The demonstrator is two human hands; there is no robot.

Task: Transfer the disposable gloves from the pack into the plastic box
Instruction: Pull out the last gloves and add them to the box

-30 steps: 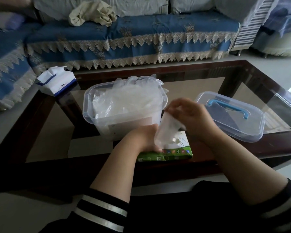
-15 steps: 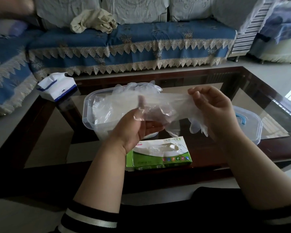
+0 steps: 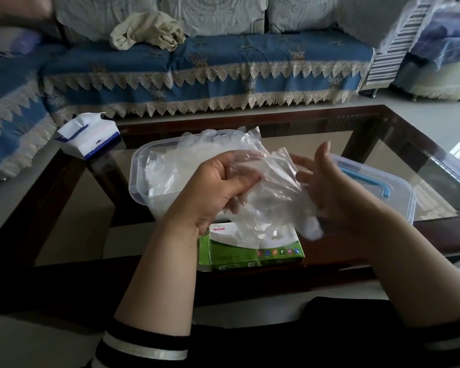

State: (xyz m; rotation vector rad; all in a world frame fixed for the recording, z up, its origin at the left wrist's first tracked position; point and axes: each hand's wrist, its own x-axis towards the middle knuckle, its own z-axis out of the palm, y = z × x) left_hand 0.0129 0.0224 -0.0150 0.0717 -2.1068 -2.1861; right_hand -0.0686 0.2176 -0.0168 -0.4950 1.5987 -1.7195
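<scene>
A dark wood-framed coffee table (image 3: 263,120) with a glass top stands on a pale floor (image 3: 435,107). Behind it runs a sofa (image 3: 223,62) draped in blue cloth with cream lace trim; a crumpled beige cloth (image 3: 148,31) lies on the seat. Daylight enters at right.

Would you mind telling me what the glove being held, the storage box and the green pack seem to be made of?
The glove looks like thin clear plastic film: it crinkles and shows the hands through it. The storage box seems to be rigid translucent plastic with a glossy rim. The green pack appears to be printed cardboard, with folded edges and a slight sheen.
</scene>
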